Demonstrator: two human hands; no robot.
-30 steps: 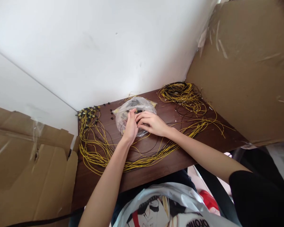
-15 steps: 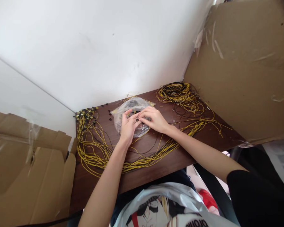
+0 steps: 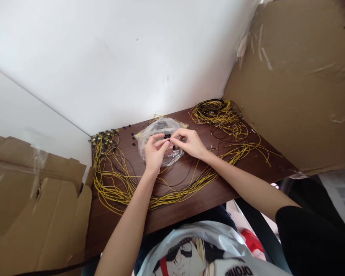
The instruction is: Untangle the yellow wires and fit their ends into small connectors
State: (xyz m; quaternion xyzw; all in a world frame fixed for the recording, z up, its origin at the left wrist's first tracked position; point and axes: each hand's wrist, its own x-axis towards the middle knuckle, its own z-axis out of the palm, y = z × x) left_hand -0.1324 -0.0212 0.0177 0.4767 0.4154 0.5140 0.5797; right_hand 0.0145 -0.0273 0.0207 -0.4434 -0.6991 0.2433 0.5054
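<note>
Over a clear plastic bag of small black parts, my two hands meet at the fingertips. My left hand pinches a small black part between thumb and fingers. Against that same part, the thumb and forefinger of my right hand are closed; a thin wire seems to run down from there. The part is too small to make out its exact kind. A long bundle of yellow and black wires curves across the table below my wrists.
Black and yellow wire ends with caps pile up at the table's left corner. A coil of yellow and black wire lies at the back right. Cardboard stands at left and right, and a white wall behind.
My left thumb has closed in on the small part, and my fingers have turned slightly. My right hand has shifted a little, uncovering more black parts in the bag.
</note>
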